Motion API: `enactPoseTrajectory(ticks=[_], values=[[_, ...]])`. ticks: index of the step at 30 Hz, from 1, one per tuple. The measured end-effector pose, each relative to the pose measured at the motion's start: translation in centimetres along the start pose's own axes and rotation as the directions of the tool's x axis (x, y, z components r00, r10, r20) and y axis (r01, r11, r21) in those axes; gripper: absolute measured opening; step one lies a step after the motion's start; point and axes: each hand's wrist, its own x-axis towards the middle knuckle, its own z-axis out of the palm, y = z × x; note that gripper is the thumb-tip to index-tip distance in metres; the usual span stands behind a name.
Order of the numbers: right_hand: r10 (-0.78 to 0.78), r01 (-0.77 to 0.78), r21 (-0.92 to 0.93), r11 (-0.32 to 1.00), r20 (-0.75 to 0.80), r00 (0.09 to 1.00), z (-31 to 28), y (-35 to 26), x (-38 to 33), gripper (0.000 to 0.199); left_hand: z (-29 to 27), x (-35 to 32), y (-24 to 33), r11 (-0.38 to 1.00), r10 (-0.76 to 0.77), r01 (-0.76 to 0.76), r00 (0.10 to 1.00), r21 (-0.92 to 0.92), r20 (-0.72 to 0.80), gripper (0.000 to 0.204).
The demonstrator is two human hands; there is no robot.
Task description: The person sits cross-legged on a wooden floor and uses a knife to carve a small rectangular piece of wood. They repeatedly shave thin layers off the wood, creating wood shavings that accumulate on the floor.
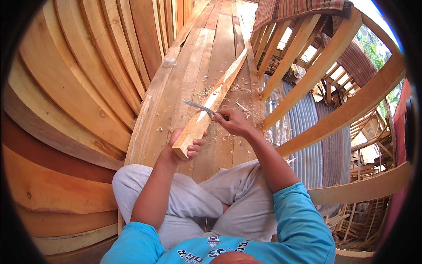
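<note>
A long squared piece of wood [206,112] slants away from me, its far part carved down to a narrow tip. My left hand [190,144] wraps round its near, blunt end, with the fingers curled over the right side. In my right hand [233,122] is a knife [198,106], gripped by its dark handle. The blade lies across the top of the wood near its middle, pointing left. Paler, freshly cut faces show on the wood beyond the blade.
Wood shavings [187,103] litter the plank floor [193,61]. A small clear object [169,62] lies at the far left by the upright board wall [79,83]. Wooden railing slats [303,94] stand on the right, with corrugated metal sheets [305,132] below. A striped cloth [294,12] hangs over the rail.
</note>
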Motion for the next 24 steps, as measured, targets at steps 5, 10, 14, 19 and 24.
enactPoseTrajectory(ticks=[5, 10, 14, 19, 24], values=[[0.170, -0.206, -0.191, 0.960, -0.189, 0.967, 1.8, -1.7, 0.6, 0.056, -0.9, 0.5, -0.2, 0.999, -0.018, 0.019, 1.000, 0.026, -0.014, 0.050], [0.040, -0.124, -0.232, 0.965, -0.335, 0.941, 3.8, 0.3, 1.7, 0.054, -1.4, 0.1, -0.2, 0.999, 0.015, -0.012, 0.997, 0.039, -0.078, 0.048], [-0.038, -0.078, -0.284, 0.956, -0.381, 0.924, 4.1, 1.2, 2.3, 0.050, -1.2, 0.0, -0.2, 0.997, 0.031, -0.024, 0.995, 0.073, -0.096, 0.046], [-0.027, -0.106, -0.282, 0.954, -0.432, 0.902, 3.9, 2.0, 2.8, 0.048, -1.0, 0.7, -0.2, 0.998, 0.044, -0.039, 0.989, 0.041, -0.138, 0.045], [-0.041, -0.106, -0.296, 0.949, -0.451, 0.892, 3.9, 3.2, 3.8, 0.047, -1.5, 1.0, 0.4, 1.000, 0.019, -0.018, 0.995, 0.009, -0.093, 0.047]])
